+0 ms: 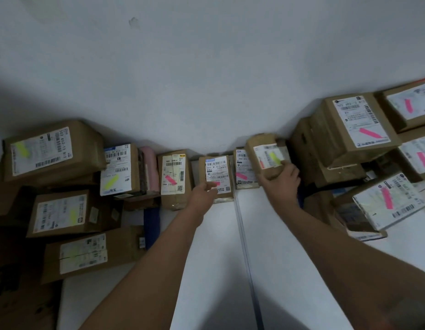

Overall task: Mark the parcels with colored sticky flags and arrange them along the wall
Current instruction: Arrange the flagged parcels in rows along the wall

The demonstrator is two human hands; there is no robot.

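Brown cardboard parcels with white labels line the foot of the white wall (206, 67). My right hand (279, 181) grips a small parcel with a yellow flag (268, 156), held tilted above another parcel with a pink flag (242, 169). My left hand (204, 192) rests its fingers on the label of a small upright parcel (216, 175), covering most of its pink flag. Left of it stands a parcel with a pink flag (174, 178).
Yellow-flagged parcels (52, 151) are stacked at the left, pink-flagged parcels (356, 125) piled at the right. A pink padded packet (149, 167) stands between boxes. White floor with a metal strip (244, 246) runs toward me.
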